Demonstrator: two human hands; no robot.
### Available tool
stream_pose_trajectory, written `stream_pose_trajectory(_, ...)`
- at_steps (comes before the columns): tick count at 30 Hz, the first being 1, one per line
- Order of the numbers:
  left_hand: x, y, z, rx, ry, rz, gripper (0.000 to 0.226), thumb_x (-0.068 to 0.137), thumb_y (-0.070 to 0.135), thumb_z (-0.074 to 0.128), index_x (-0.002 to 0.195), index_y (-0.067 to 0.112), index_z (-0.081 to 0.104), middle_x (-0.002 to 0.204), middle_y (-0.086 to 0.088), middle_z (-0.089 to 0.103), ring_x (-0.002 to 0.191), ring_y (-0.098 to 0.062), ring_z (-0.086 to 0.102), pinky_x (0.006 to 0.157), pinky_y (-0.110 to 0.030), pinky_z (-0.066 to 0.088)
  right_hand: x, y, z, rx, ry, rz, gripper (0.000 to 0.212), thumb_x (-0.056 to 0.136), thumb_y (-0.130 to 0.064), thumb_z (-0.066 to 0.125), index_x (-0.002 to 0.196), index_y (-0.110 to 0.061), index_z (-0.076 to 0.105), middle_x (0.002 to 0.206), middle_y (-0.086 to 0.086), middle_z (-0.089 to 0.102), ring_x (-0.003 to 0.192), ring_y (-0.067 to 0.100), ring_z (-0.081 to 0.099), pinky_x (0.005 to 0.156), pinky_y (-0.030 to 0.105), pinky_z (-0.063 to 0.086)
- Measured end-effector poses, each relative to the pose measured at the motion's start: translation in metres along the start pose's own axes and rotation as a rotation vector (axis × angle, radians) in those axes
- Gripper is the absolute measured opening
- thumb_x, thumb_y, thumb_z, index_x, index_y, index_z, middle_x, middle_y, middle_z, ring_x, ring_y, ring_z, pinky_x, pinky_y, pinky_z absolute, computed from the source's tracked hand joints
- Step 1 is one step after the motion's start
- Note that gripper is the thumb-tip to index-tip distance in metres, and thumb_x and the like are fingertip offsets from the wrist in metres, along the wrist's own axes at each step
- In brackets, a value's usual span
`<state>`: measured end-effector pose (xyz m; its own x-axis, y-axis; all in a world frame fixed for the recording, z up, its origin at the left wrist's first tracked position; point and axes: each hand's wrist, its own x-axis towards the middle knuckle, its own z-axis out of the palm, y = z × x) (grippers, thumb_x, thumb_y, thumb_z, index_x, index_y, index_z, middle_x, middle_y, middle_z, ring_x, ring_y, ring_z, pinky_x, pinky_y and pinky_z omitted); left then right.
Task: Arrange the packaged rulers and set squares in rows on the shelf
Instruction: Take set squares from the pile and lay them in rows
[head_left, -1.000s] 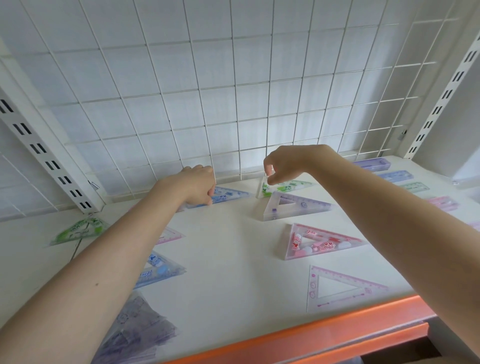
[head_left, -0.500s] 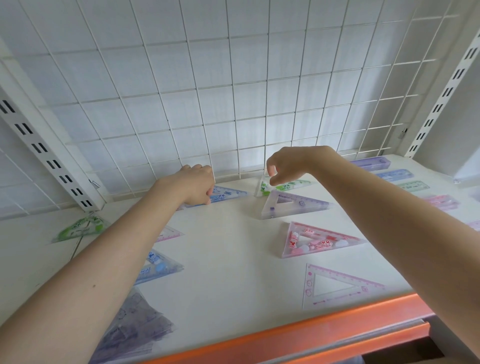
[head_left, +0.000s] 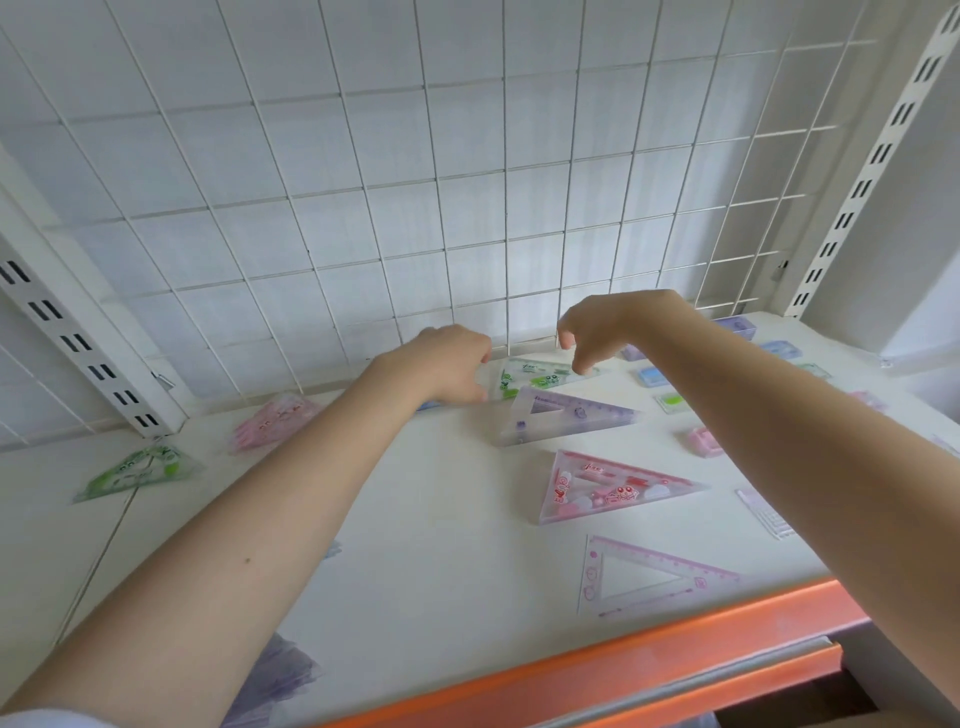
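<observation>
Both hands at the shelf's 12 o'clock edge: left hand curled, grip unclear, right hand loosely curled, holding nothing, over green set square; likely squaring the back row; next, nudge it flush.

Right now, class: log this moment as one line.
left hand: at green set square, back row | right hand: hovering above it | shelf: column of four set squares

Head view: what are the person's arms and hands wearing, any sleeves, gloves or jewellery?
Both forearms are bare from the wrist back. The left hand and right hand wear no gloves, and no rings, watch or bracelet show. The only clothing in view is a sliver of white sleeve at the bottom left corner, on the left arm.
</observation>
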<state>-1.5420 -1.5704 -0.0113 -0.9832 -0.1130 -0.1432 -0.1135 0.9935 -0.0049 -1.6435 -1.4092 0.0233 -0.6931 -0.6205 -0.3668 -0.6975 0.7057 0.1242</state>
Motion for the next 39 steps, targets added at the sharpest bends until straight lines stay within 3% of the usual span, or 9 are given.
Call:
stream_pose_trajectory(4, 0.004, 0.017, 0.007, -0.053, -0.024, 0.011, 0.054, 0.086, 0.03, 0.057, 0.135, 0.017, 0.039, 0.124, -0.008, 0.053, 0.111, -0.03, 0.052, 0.093, -0.037, 0.044, 0.007, 0.013, 0.014, 0.021, -0.034, 0.015, 0.044, 0.079, -0.03, 0.066, 0.119, -0.016, 0.056, 0.117, 0.005, 0.057, 0.102, 0.026, 0.057, 0.087, 0.038, 0.048)
stream_pose_trajectory(14, 0.01, 0.02, 0.011, -0.096, -0.001, 0.01, 0.053, 0.087, 0.022, 0.056, 0.136, 0.014, 0.036, 0.121, -0.011, 0.056, 0.109, -0.031, 0.052, 0.092, -0.041, 0.045, 0.024, 0.016, 0.025, 0.096, -0.001, -0.048, 0.032, 0.078, -0.022, 0.064, 0.107, -0.01, 0.064, 0.112, 0.01, 0.064, 0.102, 0.028, 0.061, 0.089, 0.041, 0.05)
stream_pose_trajectory(19, 0.01, 0.019, 0.012, -0.091, 0.01, -0.007, 0.052, 0.088, 0.022, 0.055, 0.136, 0.013, 0.035, 0.119, -0.011, 0.057, 0.109, -0.031, 0.052, 0.092, -0.041, 0.045, 0.024, 0.015, 0.025, 0.097, -0.003, -0.062, 0.033, 0.078, -0.021, 0.063, 0.108, -0.008, 0.064, 0.109, 0.011, 0.065, 0.102, 0.029, 0.062, 0.077, 0.034, 0.046)
stream_pose_trajectory(23, 0.007, 0.018, 0.01, -0.084, 0.023, -0.018, 0.055, 0.089, 0.028, 0.057, 0.136, 0.013, 0.034, 0.12, -0.009, 0.056, 0.109, -0.03, 0.051, 0.092, -0.039, 0.044, 0.02, 0.014, 0.022, 0.071, -0.002, -0.073, 0.033, 0.08, -0.022, 0.063, 0.111, -0.012, 0.062, 0.112, 0.008, 0.062, 0.096, 0.026, 0.061, 0.082, 0.036, 0.051)
stream_pose_trajectory(27, -0.004, 0.006, 0.0, -0.125, 0.093, -0.042, 0.054, 0.088, 0.026, 0.057, 0.137, 0.015, 0.036, 0.122, -0.005, 0.056, 0.107, -0.026, 0.05, 0.091, -0.033, 0.041, 0.016, 0.004, 0.01, 0.057, 0.065, -0.099, 0.042, 0.086, -0.019, 0.054, 0.124, -0.002, 0.054, 0.122, 0.015, 0.056, 0.067, 0.022, 0.051, 0.053, 0.026, 0.038)
stream_pose_trajectory(29, -0.013, -0.006, -0.007, -0.15, 0.127, -0.082, 0.05, 0.09, 0.022, 0.055, 0.137, 0.016, 0.039, 0.121, -0.003, 0.057, 0.1, -0.023, 0.052, 0.087, -0.029, 0.039, 0.019, -0.005, 0.002, 0.077, 0.139, -0.151, 0.04, 0.088, -0.018, 0.051, 0.125, -0.004, 0.053, 0.123, 0.011, 0.056, 0.089, 0.028, 0.058, 0.071, 0.033, 0.05)
stream_pose_trajectory(31, -0.025, -0.022, -0.011, -0.166, 0.161, -0.127, 0.045, 0.09, 0.022, 0.055, 0.133, 0.016, 0.045, 0.12, -0.002, 0.058, 0.102, -0.023, 0.053, 0.087, -0.029, 0.038, 0.022, -0.018, -0.005, 0.094, 0.192, -0.215, 0.035, 0.089, -0.02, 0.05, 0.123, -0.012, 0.053, 0.121, 0.006, 0.054, 0.107, 0.028, 0.055, 0.087, 0.039, 0.049)
stream_pose_trajectory(36, -0.067, -0.07, -0.01, -0.191, 0.169, -0.256, 0.035, 0.089, 0.022, 0.057, 0.123, 0.015, 0.056, 0.117, -0.002, 0.061, 0.096, -0.02, 0.054, 0.086, -0.027, 0.041, 0.022, -0.066, -0.011, 0.113, 0.244, -0.351, 0.027, 0.088, -0.021, 0.05, 0.113, -0.015, 0.059, 0.116, 0.004, 0.057, 0.106, 0.025, 0.055, 0.084, 0.036, 0.048)
stream_pose_trajectory(39, -0.094, -0.099, -0.006, -0.196, 0.128, -0.345, 0.036, 0.088, 0.025, 0.058, 0.123, 0.014, 0.056, 0.119, -0.002, 0.06, 0.09, -0.015, 0.05, 0.08, -0.023, 0.038, 0.026, -0.099, -0.01, 0.118, 0.236, -0.351, 0.029, 0.085, -0.019, 0.05, 0.106, -0.003, 0.063, 0.111, 0.013, 0.063, 0.104, 0.033, 0.059, 0.088, 0.043, 0.052)
